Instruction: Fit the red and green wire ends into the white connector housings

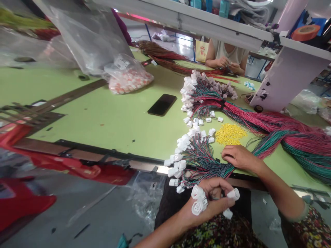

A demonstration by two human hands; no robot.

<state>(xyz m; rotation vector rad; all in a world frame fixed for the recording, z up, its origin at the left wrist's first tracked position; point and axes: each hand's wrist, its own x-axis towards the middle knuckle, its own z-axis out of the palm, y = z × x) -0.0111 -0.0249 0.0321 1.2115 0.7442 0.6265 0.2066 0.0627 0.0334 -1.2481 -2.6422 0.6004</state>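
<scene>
My left hand (216, 194) is closed at the front edge of the table, thumb and forefinger pinching a white plastic connector (233, 194). More white connectors (198, 206) hang over the back of that hand, and another shows under the thumb. Beside it, my right hand (239, 156) lies over a bundle of thin green, red and dark wires (219, 168). Its fingers are drawn together, and whatever is between them is hidden. Just beyond the right fingertips lies a pile of tiny yellow pieces (230, 134). White connectors (181, 162) tip the wire ends at the left.
A larger wire bundle (261, 119) runs across the green table (124, 127) to the right. A black phone (162, 104) and a clear bag of orange-and-white pieces (130, 79) lie further left. A shelf (201, 24) spans overhead; opposite, a person's hands (227, 64) are at work.
</scene>
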